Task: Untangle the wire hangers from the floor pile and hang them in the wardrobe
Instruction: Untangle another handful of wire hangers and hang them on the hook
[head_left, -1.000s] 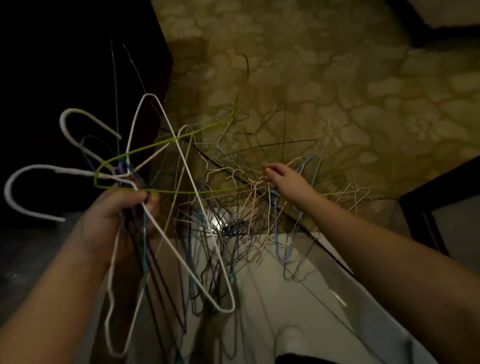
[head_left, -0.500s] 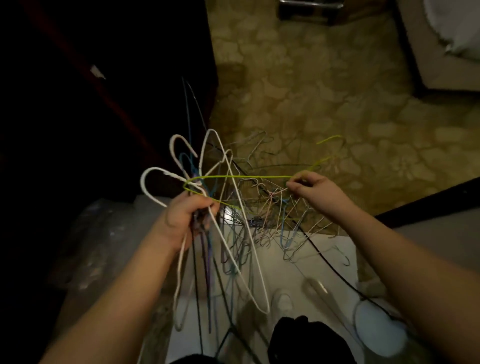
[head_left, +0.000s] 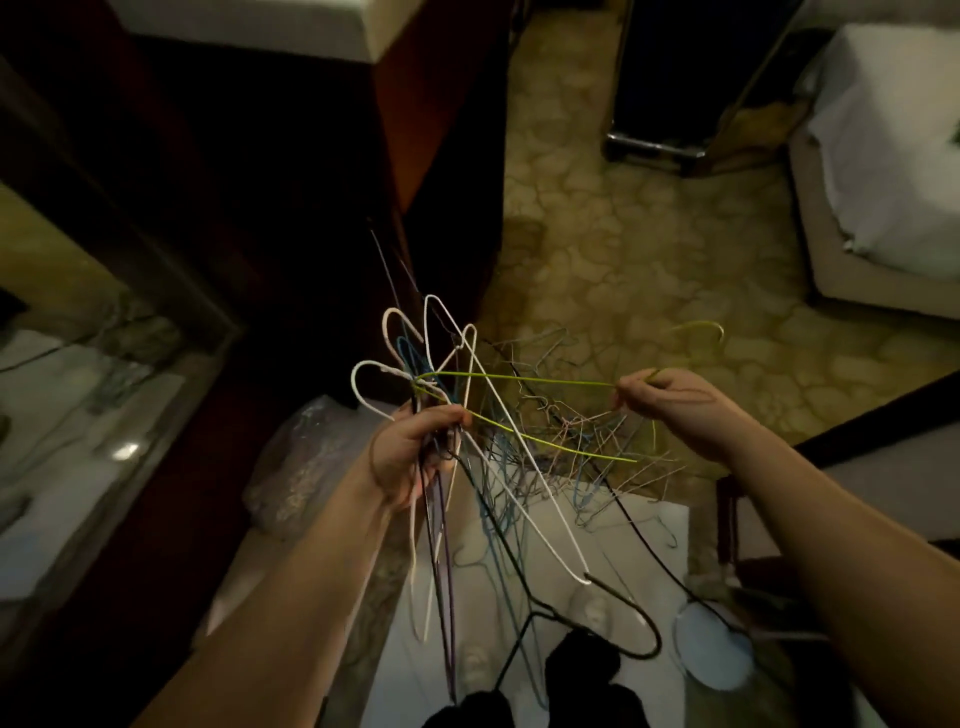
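Left hand (head_left: 415, 447) clenched round a bunch of wire hangers (head_left: 441, 364), hooks fanned above the fingers. Right hand (head_left: 670, 405) pinching the green hanger (head_left: 519, 378), its long axis stretched sideways between both grips, far corner caught just above the left fingers. Floor pile (head_left: 571, 447) below, between the hands.

Dim room, patterned floor (head_left: 649, 249), white-sheeted bed (head_left: 893, 156)

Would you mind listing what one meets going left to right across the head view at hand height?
Plastic bag → left hand gripping the hanger bundle → yellow-green hanger → right hand pinching it.
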